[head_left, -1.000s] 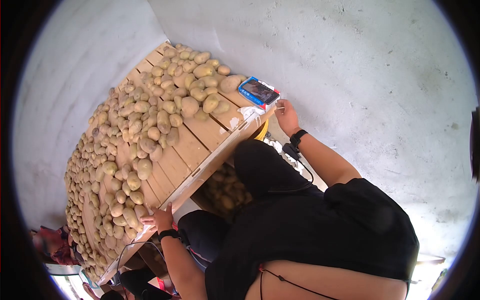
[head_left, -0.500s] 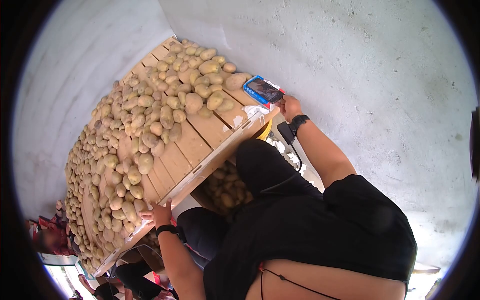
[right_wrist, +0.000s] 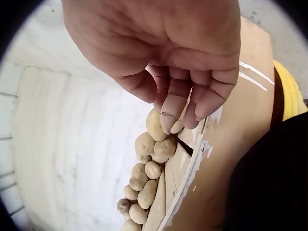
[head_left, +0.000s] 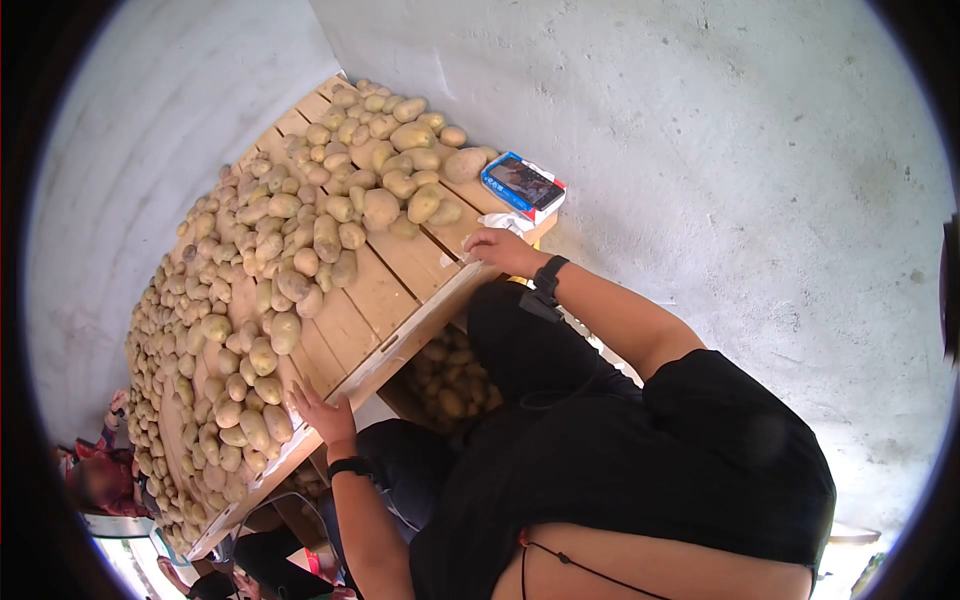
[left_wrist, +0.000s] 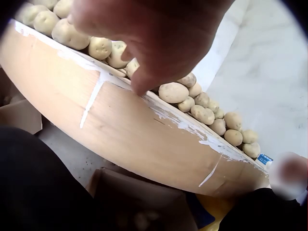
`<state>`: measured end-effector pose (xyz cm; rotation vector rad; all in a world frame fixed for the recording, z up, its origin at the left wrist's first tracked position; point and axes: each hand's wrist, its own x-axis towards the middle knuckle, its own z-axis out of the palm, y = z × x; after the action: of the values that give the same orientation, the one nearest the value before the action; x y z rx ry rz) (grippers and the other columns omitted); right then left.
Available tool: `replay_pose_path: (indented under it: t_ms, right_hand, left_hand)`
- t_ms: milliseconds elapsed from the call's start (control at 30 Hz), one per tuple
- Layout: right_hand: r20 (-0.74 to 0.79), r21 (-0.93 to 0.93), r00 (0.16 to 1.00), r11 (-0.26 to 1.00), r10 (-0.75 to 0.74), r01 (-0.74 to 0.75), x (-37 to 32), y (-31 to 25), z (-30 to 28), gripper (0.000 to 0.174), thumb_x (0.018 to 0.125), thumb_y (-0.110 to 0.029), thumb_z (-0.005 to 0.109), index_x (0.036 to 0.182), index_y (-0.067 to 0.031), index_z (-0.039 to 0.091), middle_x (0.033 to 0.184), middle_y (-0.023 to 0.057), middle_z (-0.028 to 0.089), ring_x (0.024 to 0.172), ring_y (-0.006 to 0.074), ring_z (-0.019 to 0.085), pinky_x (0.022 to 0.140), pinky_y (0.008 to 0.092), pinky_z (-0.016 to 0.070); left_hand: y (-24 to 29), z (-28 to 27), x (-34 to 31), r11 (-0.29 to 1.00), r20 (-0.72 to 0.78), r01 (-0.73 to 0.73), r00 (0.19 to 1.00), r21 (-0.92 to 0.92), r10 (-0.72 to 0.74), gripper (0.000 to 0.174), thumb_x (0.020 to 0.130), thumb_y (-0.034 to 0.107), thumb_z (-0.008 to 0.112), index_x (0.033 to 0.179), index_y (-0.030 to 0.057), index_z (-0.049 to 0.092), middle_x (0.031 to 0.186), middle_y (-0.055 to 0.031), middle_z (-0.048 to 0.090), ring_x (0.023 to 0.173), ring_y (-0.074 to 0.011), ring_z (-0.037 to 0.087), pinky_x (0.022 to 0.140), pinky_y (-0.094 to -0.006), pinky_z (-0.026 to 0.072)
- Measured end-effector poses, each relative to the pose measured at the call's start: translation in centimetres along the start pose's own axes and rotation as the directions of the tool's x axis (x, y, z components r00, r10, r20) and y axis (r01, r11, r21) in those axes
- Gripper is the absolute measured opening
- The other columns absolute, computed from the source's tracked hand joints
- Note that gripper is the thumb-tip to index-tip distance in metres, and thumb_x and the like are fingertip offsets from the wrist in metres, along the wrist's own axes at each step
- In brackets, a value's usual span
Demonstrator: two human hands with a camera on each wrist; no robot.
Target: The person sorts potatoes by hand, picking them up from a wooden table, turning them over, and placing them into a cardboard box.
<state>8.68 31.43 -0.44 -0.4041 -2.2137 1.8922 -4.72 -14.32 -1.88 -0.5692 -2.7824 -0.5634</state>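
Many potatoes [head_left: 325, 240] lie spread over a slatted wooden table [head_left: 370, 300]. My left hand [head_left: 325, 415] is at the table's front edge beside the nearest potatoes, fingers spread and nothing in them. In the left wrist view that hand reaches over the paint-streaked edge board [left_wrist: 120, 120], its thumb pointing down at the rim. My right hand [head_left: 508, 252] hovers over the front edge near the table's right end. The right wrist view shows its fingers [right_wrist: 173, 103] loosely bent and holding nothing, with potatoes [right_wrist: 154, 149] beyond them.
A phone [head_left: 527, 185] lies on a blue, white and red box [head_left: 550, 212] at the table's right corner, by the wall [head_left: 720, 150]. Crumpled white paper [head_left: 505, 224] is next to it. More potatoes [head_left: 450, 375] sit below the table. Another person [head_left: 110, 470] is at the far left.
My right hand has left the side of the phone and moved left along the front edge. My left hand has lifted and spread its fingers slightly, staying by the same potatoes.
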Motion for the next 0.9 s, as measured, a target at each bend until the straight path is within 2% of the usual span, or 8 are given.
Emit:
replay_pose_path:
  t_ms: [100, 167, 233, 367, 400, 500, 700, 900]
  right_hand:
    - [0.088, -0.282, 0.972, 0.93, -0.219, 0.236, 2.1, -0.4, 2.8, 0.024, 0.087, -0.016, 0.063, 0.109, -0.0064, 0.066, 0.101, 0.0114, 0.067, 0.097, 0.0279, 0.065, 0.083, 0.0367, 0.0518]
    - [0.14, -0.479, 0.914, 0.781, -0.381, 0.4, 2.7, -0.4, 4.3, 0.025, 0.085, -0.014, 0.062, 0.109, -0.0075, 0.066, 0.107, 0.0139, 0.065, 0.103, 0.0334, 0.062, 0.091, 0.0409, 0.0497]
    - [0.226, -0.487, 0.896, 0.752, -0.382, 0.444, 3.8, -0.7, 5.2, 0.027, 0.082, -0.012, 0.061, 0.109, -0.0089, 0.066, 0.109, 0.0146, 0.063, 0.107, 0.0357, 0.059, 0.093, 0.0426, 0.0481]
    - [0.336, -0.64, 0.875, 0.596, -0.35, 0.484, 5.4, -0.1, 5.0, 0.029, 0.08, -0.012, 0.062, 0.109, -0.0114, 0.066, 0.111, 0.0132, 0.061, 0.109, 0.0346, 0.058, 0.093, 0.043, 0.0473]
    - [0.369, -0.684, 0.879, 0.552, -0.302, 0.477, 5.8, 0.2, 4.5, 0.033, 0.081, -0.015, 0.063, 0.113, -0.0125, 0.063, 0.122, 0.0128, 0.058, 0.117, 0.0327, 0.054, 0.096, 0.0455, 0.044]
    - [0.337, -0.733, 0.833, 0.432, -0.439, 0.525, 5.9, 1.6, 3.6, 0.038, 0.083, -0.021, 0.062, 0.12, -0.0129, 0.061, 0.131, 0.0125, 0.053, 0.125, 0.0309, 0.048, 0.102, 0.0477, 0.0375]
    - [0.355, -0.772, 0.813, 0.346, -0.461, 0.533, 5.6, 1.4, 4.1, 0.043, 0.085, -0.027, 0.062, 0.125, -0.0132, 0.059, 0.132, 0.0112, 0.052, 0.127, 0.0301, 0.045, 0.106, 0.0472, 0.0319]
    - [0.346, -0.745, 0.82, 0.397, -0.457, 0.536, 5.8, 1.1, 4.0, 0.043, 0.083, -0.029, 0.062, 0.123, -0.0128, 0.06, 0.13, 0.0125, 0.052, 0.127, 0.0311, 0.045, 0.106, 0.0477, 0.0322]
  left_hand:
    - [0.0, 1.4, 1.6, 0.999, -0.098, 0.029, 0.995, 0.044, -0.024, 0.083, 0.076, 0.018, 0.072, 0.149, 0.0057, 0.036, 0.157, -0.0247, 0.027, 0.148, -0.0471, 0.016, 0.12, -0.0572, 0.0186]
    - [-1.6, 3.0, 2.9, 0.978, -0.094, 0.133, 0.988, 0.161, -0.119, 0.083, 0.084, 0.029, 0.069, 0.154, 0.0079, 0.03, 0.161, -0.0216, 0.023, 0.149, -0.0446, 0.014, 0.119, -0.0565, 0.0191]
    - [-2.3, 4.8, 4.0, 0.952, -0.133, 0.227, 0.97, 0.205, -0.203, 0.082, 0.089, 0.036, 0.065, 0.156, 0.0089, 0.026, 0.162, -0.02, 0.02, 0.15, -0.0431, 0.013, 0.119, -0.0561, 0.019]
    - [-1.9, 6.2, 4.7, 0.909, -0.223, 0.381, 0.913, 0.167, -0.341, 0.078, 0.098, 0.056, 0.048, 0.159, 0.0152, 0.02, 0.163, -0.016, 0.021, 0.151, -0.0378, 0.017, 0.12, -0.0516, 0.0179]
    - [-1.2, 5.6, 4.8, 0.891, -0.192, 0.399, 0.912, 0.216, -0.362, 0.077, 0.098, 0.057, 0.047, 0.159, 0.0168, 0.021, 0.163, -0.0156, 0.022, 0.151, -0.0368, 0.018, 0.121, -0.0509, 0.0178]
    - [-0.1, 5.2, 5.1, 0.844, -0.139, 0.428, 0.904, 0.322, -0.405, 0.072, 0.099, 0.059, 0.043, 0.159, 0.0229, 0.024, 0.163, -0.0138, 0.024, 0.151, -0.0329, 0.02, 0.121, -0.0491, 0.0175]
    - [0.2, 4.7, 5.3, 0.828, -0.018, 0.385, 0.91, 0.407, -0.413, 0.072, 0.099, 0.059, 0.04, 0.159, 0.0225, 0.023, 0.163, -0.0134, 0.025, 0.152, -0.0313, 0.018, 0.121, -0.0514, 0.0148]
    - [-1.0, 5.5, 5.4, 0.804, 0.034, 0.363, 0.903, 0.471, -0.428, 0.074, 0.099, 0.062, 0.039, 0.159, 0.0246, 0.02, 0.163, -0.0132, 0.024, 0.152, -0.0302, 0.017, 0.121, -0.0541, 0.0132]
